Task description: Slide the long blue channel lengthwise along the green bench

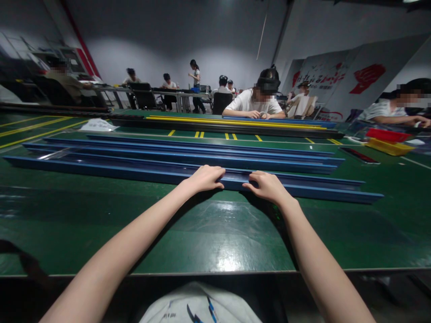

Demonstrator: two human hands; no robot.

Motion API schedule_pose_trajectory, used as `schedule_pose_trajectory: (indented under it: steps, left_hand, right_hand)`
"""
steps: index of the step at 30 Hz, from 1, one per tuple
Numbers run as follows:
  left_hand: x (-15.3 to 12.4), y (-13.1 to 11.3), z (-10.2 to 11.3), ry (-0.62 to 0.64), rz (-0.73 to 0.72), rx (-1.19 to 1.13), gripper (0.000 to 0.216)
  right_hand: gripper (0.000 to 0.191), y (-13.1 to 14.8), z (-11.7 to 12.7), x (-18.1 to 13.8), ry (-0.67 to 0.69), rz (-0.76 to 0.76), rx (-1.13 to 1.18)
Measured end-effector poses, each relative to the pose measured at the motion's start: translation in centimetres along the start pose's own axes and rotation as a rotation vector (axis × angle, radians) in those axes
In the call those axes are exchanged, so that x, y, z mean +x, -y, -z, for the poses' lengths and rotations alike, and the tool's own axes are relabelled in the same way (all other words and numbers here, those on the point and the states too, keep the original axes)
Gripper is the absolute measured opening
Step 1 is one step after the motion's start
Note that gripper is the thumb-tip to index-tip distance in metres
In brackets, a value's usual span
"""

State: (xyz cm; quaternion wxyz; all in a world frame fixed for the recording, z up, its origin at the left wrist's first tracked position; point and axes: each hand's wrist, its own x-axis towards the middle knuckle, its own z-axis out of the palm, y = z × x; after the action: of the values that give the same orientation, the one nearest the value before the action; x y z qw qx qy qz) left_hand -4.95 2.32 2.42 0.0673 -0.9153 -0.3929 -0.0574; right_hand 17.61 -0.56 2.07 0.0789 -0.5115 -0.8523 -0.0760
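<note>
A long blue channel-shaped profile [141, 174] lies across the green table in front of me. My left hand [206, 177] grips its near wall around the middle, with fingers curled over the edge and the thumb on the near side. A short way to the right, my right hand [265, 185] holds the same wall in the same manner. Both sets of fingertips are partly hidden inside the channel. Just behind it lie more blue profiles [215, 154], parallel to the first. A clear strip [55, 153] shows near the left end of the profiles.
Yellow strips [235, 122] and black profiles [215, 128] lie farther back, before a person [254, 101] bent over the table. At the right are a phone [359, 155], a red tray [387, 135] and a yellow tray [389, 146]. White plastic [97, 125] lies back left.
</note>
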Motion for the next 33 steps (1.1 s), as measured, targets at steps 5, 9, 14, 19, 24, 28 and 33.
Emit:
schedule_pose_trajectory:
  steps: [5,9,14,19,24,28,33]
  left_hand:
    - [0.09,0.09,0.01,-0.002,0.013,-0.009,0.03]
    - [0.08,0.06,0.07,0.004,0.02,-0.016,0.03]
    - [0.05,-0.1,0.27,0.008,0.034,0.007,0.03]
    - [0.02,-0.18,0.46,-0.003,0.019,0.008,0.028]
    - [-0.05,-0.23,0.48,-0.01,0.014,0.003,0.026]
    - [-0.06,-0.19,0.4,-0.003,0.024,-0.018,0.027]
    - [0.08,-0.1,0.23,0.014,0.059,-0.052,0.027]
  right_hand:
    - [0.033,-0.18,-0.31,0.08,-0.003,0.001,-0.006]
    - [0.032,-0.21,-0.31,0.17,0.018,-0.002,0.005]
    - [0.033,-0.17,-0.23,0.22,0.022,-0.008,-0.007]
    - [0.036,-0.22,-0.27,0.24,0.017,-0.009,-0.003]
    - [0.035,-0.13,-0.2,0.19,0.015,-0.019,-0.01]
    - [0.035,-0.06,-0.19,0.17,0.017,-0.024,-0.013]
    - [0.036,-0.08,-0.3,0.12,0.011,-0.018,-0.022]
